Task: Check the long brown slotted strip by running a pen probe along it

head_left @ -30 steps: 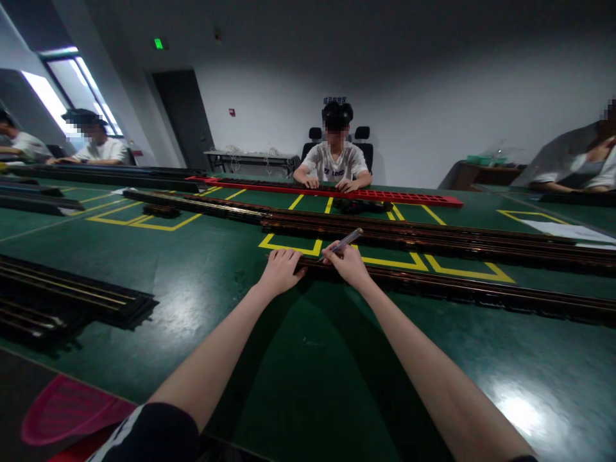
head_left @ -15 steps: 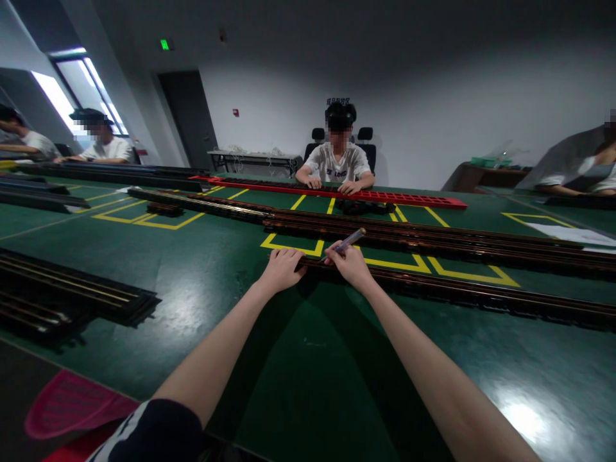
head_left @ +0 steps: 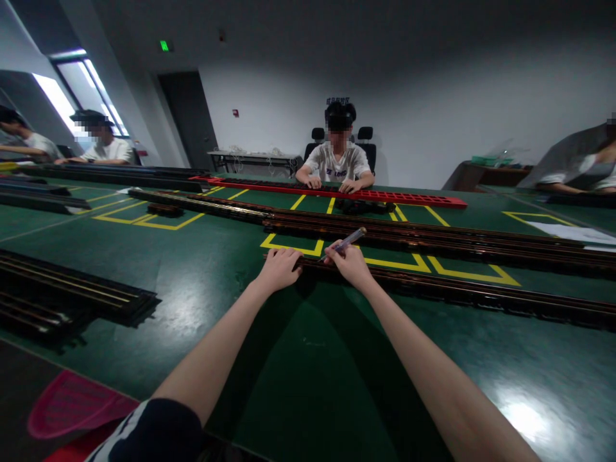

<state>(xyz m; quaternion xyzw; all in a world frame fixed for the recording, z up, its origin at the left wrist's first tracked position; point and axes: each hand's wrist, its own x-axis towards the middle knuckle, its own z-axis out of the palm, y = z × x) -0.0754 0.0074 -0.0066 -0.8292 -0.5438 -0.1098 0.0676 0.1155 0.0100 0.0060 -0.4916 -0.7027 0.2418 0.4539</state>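
A long, dark slotted strip with brownish edges lies on the green table and runs off to the right. My left hand is closed over its left end, fingers on top and thumb toward the near side. In a pinch, my right hand holds a slim pen-like tool with a clear barrel and a brownish end. The tool slants down to the left, its thin tip at the strip just right of my left hand. Whether the tip touches the strip I cannot tell.
Beyond my hands lies a bundle of similar dark strips. More strips are at the left. A person sits opposite, hands at a red rack. Yellow tape marks the green table. A pink basket stands below the near edge.
My left hand has slid slightly to the left along the strip. The pen-like tool in my right hand has shifted very little, its tip a touch further left.
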